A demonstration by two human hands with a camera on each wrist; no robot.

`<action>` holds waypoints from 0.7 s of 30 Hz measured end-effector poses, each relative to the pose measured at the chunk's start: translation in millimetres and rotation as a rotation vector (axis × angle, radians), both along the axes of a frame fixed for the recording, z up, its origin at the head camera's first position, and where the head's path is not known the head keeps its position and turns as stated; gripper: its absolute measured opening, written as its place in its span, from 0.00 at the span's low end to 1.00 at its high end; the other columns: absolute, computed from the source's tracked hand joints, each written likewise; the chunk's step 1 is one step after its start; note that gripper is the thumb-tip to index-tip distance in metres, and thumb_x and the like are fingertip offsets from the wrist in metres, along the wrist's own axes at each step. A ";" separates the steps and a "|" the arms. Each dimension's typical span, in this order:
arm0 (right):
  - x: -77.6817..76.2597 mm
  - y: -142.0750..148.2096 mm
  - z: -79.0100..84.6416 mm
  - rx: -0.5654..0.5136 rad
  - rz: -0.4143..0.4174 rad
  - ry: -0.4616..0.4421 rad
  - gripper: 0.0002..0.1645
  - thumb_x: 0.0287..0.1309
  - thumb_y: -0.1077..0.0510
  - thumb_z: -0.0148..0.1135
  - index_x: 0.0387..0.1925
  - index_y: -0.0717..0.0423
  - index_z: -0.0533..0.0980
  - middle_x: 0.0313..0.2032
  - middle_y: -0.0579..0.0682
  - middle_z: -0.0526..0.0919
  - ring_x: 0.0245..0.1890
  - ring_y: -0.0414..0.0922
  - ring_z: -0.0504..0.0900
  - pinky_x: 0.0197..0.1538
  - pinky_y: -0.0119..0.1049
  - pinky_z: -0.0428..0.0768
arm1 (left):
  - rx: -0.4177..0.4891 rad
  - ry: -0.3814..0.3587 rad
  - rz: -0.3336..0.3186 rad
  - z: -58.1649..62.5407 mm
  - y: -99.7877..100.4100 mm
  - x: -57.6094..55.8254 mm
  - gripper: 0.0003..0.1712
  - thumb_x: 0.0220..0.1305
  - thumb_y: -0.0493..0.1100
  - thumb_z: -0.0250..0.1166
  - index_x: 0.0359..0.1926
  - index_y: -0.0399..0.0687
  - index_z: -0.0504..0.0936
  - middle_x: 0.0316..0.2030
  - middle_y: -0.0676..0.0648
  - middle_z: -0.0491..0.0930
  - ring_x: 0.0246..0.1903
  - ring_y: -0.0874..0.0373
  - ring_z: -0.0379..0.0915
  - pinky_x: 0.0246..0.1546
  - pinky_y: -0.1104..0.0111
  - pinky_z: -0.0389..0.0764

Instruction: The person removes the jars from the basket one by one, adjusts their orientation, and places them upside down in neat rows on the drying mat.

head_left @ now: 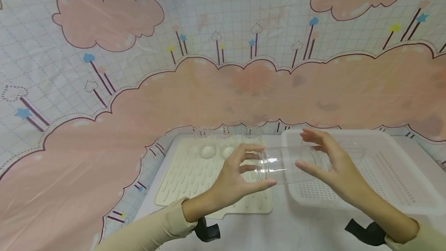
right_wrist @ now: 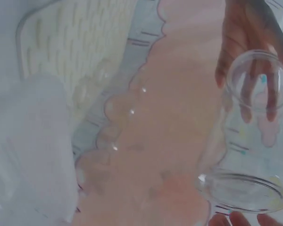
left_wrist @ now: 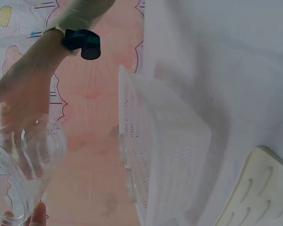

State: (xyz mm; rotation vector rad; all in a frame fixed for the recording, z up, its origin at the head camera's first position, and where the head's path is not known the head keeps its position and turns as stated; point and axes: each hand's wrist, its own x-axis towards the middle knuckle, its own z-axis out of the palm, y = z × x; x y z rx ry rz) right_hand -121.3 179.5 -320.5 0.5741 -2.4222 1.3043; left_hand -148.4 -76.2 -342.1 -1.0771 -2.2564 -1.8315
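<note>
A clear glass jar [head_left: 278, 165] is held on its side between both hands, above the table. My left hand [head_left: 235, 171] grips its ridged rim end, thumb below and fingers above. Around the other end is my right hand [head_left: 336, 165], its thumb on the near side and its fingers over the top. The left wrist view shows the jar [left_wrist: 9, 174] up close, with the right hand [left_wrist: 26, 99] seen partly through the glass. In the right wrist view the left hand [right_wrist: 254, 37] is at the jar's upper end, and fingertips [right_wrist: 238, 219] show below its lower end.
A cream drying mat [head_left: 195, 181] lies to the left, with several clear glass vessels [head_left: 226, 138] along its far edge. A white perforated basket [head_left: 414, 200] stands at the right, with faint clear glass [head_left: 352, 150] inside. A patterned cloth [head_left: 223, 96] hangs behind.
</note>
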 end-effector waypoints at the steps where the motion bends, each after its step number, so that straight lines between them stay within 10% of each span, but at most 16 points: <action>1: -0.7 1.0 -3.4 -0.042 0.003 -0.008 0.43 0.60 0.61 0.69 0.73 0.43 0.61 0.64 0.48 0.72 0.60 0.39 0.71 0.59 0.23 0.67 | 0.002 -0.002 0.001 0.3 -0.2 -0.2 0.38 0.51 0.38 0.79 0.62 0.54 0.71 0.61 0.51 0.71 0.55 0.54 0.74 0.52 0.62 0.81; 9: -1.3 -6.5 -33.8 -0.550 0.115 -0.040 0.29 0.70 0.70 0.48 0.70 0.56 0.62 0.61 0.57 0.72 0.58 0.42 0.77 0.58 0.26 0.75 | 0.042 0.021 -0.005 1.1 1.8 -3.4 0.40 0.49 0.35 0.79 0.62 0.54 0.71 0.61 0.50 0.71 0.56 0.54 0.74 0.52 0.61 0.81; 21: -1.6 -36.4 -60.6 -1.248 0.483 -0.110 0.23 0.77 0.57 0.40 0.68 0.60 0.63 0.57 0.57 0.78 0.60 0.52 0.75 0.64 0.46 0.73 | 0.072 0.036 -0.027 1.2 8.2 -6.7 0.41 0.50 0.32 0.78 0.63 0.52 0.70 0.61 0.50 0.70 0.56 0.53 0.73 0.53 0.58 0.81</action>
